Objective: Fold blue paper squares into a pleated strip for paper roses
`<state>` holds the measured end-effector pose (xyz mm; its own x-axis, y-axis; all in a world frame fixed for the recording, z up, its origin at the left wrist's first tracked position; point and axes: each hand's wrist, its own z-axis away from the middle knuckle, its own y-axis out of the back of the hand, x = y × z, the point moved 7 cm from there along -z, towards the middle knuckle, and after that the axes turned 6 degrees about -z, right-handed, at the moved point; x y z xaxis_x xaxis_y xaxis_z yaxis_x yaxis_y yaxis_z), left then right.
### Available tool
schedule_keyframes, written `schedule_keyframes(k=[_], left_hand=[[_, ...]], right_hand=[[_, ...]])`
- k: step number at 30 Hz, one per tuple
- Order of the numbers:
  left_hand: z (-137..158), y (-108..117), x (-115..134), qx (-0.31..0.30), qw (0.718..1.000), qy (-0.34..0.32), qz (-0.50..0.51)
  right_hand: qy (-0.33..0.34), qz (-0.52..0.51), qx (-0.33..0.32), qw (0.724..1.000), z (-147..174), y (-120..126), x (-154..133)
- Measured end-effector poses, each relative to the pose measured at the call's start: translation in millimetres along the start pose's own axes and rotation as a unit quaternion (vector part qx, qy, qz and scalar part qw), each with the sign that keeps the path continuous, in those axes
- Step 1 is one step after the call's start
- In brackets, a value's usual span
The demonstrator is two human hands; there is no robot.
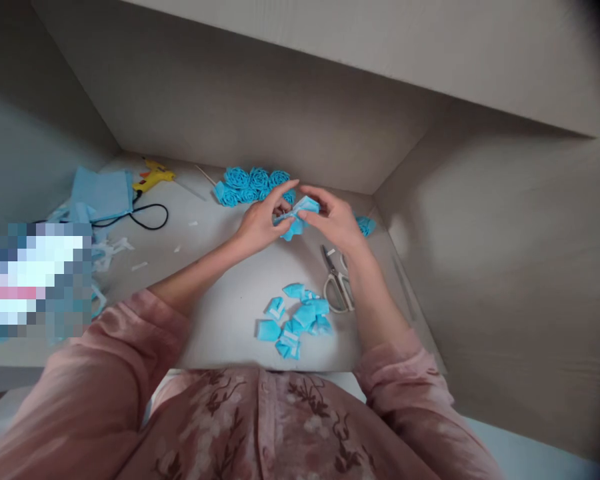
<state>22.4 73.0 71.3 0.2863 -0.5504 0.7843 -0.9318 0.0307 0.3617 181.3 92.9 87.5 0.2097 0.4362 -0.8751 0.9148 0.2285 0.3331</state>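
Observation:
Both of my hands are raised over the middle of the table, pinching one blue paper flower (pixel 294 231) between them. My left hand (pixel 266 217) grips its left side, with the index finger stretched up. My right hand (pixel 333 217) holds a folded petal at its upper right between thumb and fingers. Just behind my left hand lies a group of finished blue paper roses (pixel 250 185). Nearer to me is a loose pile of folded blue petals (pixel 300 319), some with white strips on them. Scissors (pixel 336 287) lie partly under my right forearm.
A yellow glue gun (pixel 155 175) with a black cord lies at the back left, beside stacked blue sheets (pixel 101 193). White scraps (pixel 113 250) lie on the left. Another blue flower (pixel 365 226) sits right of my right hand. Tall grey panels (pixel 260 87) enclose the table's back and sides.

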Motion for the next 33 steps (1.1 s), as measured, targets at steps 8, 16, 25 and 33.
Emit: schedule_keyframes(k=[8, 16, 25, 33], left_hand=[[-2.3, -10.7, -20.3, -0.033, 0.986, 0.048, 0.159], [-1.6, -6.8, -14.1, -0.006, 0.970, 0.069, 0.234], [-2.3, 3.5, -14.2, 0.067, 0.973, 0.064, 0.213], [-1.5, -2.2, -15.5, 0.053, 0.973, 0.080, 0.208]], right_hand=[[0.026, -0.033, 0.091, 0.995, -0.9, 20.1, -1.5], [0.036, -0.045, 0.083, 0.995, 0.9, 17.6, -6.4], [0.034, -0.079, 0.072, 0.994, -3.3, 11.0, -3.9], [0.054, -0.016, 0.142, 0.988, -1.0, 8.0, -6.0]])
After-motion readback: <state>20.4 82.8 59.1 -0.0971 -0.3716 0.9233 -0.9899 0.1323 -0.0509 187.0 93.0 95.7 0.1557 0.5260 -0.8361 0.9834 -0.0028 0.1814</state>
